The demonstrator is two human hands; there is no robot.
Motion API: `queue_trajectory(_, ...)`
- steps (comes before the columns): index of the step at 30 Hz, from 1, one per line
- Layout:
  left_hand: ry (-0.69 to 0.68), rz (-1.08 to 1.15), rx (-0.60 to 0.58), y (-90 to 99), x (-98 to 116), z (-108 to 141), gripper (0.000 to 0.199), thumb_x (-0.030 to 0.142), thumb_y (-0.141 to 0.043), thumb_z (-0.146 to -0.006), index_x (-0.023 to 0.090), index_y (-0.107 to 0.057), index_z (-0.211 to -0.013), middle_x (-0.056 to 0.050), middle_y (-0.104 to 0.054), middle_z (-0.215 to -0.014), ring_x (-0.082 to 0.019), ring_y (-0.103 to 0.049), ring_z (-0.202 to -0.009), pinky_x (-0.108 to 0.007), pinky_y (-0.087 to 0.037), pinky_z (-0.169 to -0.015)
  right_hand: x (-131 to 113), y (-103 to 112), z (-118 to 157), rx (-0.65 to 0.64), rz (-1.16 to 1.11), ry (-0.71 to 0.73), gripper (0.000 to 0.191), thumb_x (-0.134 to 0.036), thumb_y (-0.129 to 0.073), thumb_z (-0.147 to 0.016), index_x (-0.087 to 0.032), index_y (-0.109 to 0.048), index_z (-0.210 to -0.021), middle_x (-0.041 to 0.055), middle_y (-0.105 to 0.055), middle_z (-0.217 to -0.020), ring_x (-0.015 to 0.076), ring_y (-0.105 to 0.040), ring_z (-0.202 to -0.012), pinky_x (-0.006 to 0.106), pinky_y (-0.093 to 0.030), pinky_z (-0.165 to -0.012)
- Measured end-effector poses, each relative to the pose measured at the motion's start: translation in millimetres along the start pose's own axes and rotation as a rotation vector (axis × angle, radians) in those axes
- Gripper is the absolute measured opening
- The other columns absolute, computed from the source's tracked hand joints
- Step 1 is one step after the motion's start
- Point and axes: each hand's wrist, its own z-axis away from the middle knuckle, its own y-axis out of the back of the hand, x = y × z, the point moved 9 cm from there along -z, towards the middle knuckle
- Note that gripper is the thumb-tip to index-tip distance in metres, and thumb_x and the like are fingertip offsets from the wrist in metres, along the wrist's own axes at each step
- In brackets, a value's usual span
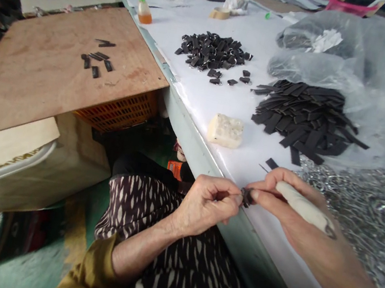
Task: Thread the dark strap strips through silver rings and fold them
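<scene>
While left hand [206, 207] pinches black piece [246, 197] at fingertips, right hand [288, 204] clutches white tool [302, 207]

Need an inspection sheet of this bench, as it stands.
surface: white-covered worktable, plywood board beside it.
job's things: heap of black strips; pile of small black pieces; heap of silver metal pieces.
clutter: pale waxy block, squeeze bottle, tape roll, clear plastic bag.
fingers: left hand pinches a small dark piece; right hand grips a pale handle beside it.
cables: nothing seen.
surroundings: orange crate under the board.
</scene>
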Motion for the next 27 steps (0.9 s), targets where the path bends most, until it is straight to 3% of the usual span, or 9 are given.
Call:
queue_trajectory(4,0.015,0.051,0.026,4.7,-2,-3,0.019,0.027,-0.051,-0.08,0.012,-0.055,-0.068,0.002,-0.048,-0.049,-0.007,-0.043,-0.044,-0.019,-0.035,-0.047,-11,7,7,0.106,0.09,0.068,0.017,-0.033,-0.062,-0.073,-0.021,-0.05,-0.071,0.0014,-0.068,-0.08,0.0156,-0.062,-0.065,0.025,-0.048,-0.055)
queue_trajectory(6,0.011,0.065,0.018,7.2,-3,-5,0.018,0.028,-0.052,-0.08,0.012,-0.055,-0.071,0.002,-0.05,-0.052,-0.007,-0.044,-0.046,-0.02,-0.036,-0.049,-16,10,11,0.139,0.073,0.087,0.016,-0.035,-0.062,-0.074,-0.023,-0.052,-0.075,0.0016,-0.069,-0.088,0.0175,-0.065,-0.073,0.027,-0.051,-0.062)
queue_trajectory(9,0.014,0.06,-0.034,7.3,-4,-7,0.018,0.028,-0.052,-0.079,0.013,-0.055,-0.072,0.002,-0.049,-0.054,-0.007,-0.045,-0.047,-0.02,-0.035,-0.05,-21,13,14,0.146,0.061,0.102,0.017,-0.037,-0.062,-0.075,-0.024,-0.051,-0.078,0.0016,-0.069,-0.095,0.019,-0.066,-0.082,0.028,-0.052,-0.07)
queue_trajectory(13,0.003,0.002,-0.044,8.3,-4,-7,0.02,0.029,-0.05,-0.08,0.013,-0.054,-0.071,0.002,-0.048,-0.054,-0.007,-0.044,-0.048,-0.019,-0.036,-0.05,-24,3,15,0.09,0.232,0.171,0.015,-0.037,-0.058,-0.077,-0.024,-0.053,-0.081,0.003,-0.068,-0.101,0.0182,-0.066,-0.079,0.025,-0.051,-0.062)
queue_trajectory(19,-0.041,-0.073,-0.014,10.8,-2,-4,0.016,0.025,-0.047,-0.08,0.014,-0.052,-0.07,0.002,-0.046,-0.056,-0.007,-0.042,-0.05,-0.018,-0.034,-0.048,-21,-2,18,0.159,0.362,0.252,0.012,-0.034,-0.058,-0.078,-0.026,-0.054,-0.086,0.0003,-0.066,-0.095,0.016,-0.063,-0.078,0.024,-0.048,-0.06)
queue_trajectory(23,-0.159,-0.22,-0.027,11.4,12,-3,0.011,0.016,-0.044,-0.078,0.014,-0.053,-0.07,0.001,-0.047,-0.064,-0.008,-0.042,-0.059,-0.019,-0.035,-0.057,-23,-5,16,0.127,0.391,0.29,0.013,-0.034,-0.056,-0.079,-0.025,-0.052,-0.087,0.0026,-0.064,-0.098,0.0174,-0.062,-0.081,0.027,-0.048,-0.066)
queue_trajectory(27,-0.228,-0.329,-0.082,6.8,21,-3,0.013,0.012,-0.043,-0.074,0.013,-0.056,-0.071,0.0,-0.049,-0.069,-0.01,-0.043,-0.065,-0.019,-0.037,-0.063,-26,-8,15,0.085,0.445,0.335,0.012,-0.034,-0.055,-0.079,-0.023,-0.054,-0.086,0.002,-0.062,-0.081,0.0152,-0.058,-0.065,0.028,-0.045,-0.059)
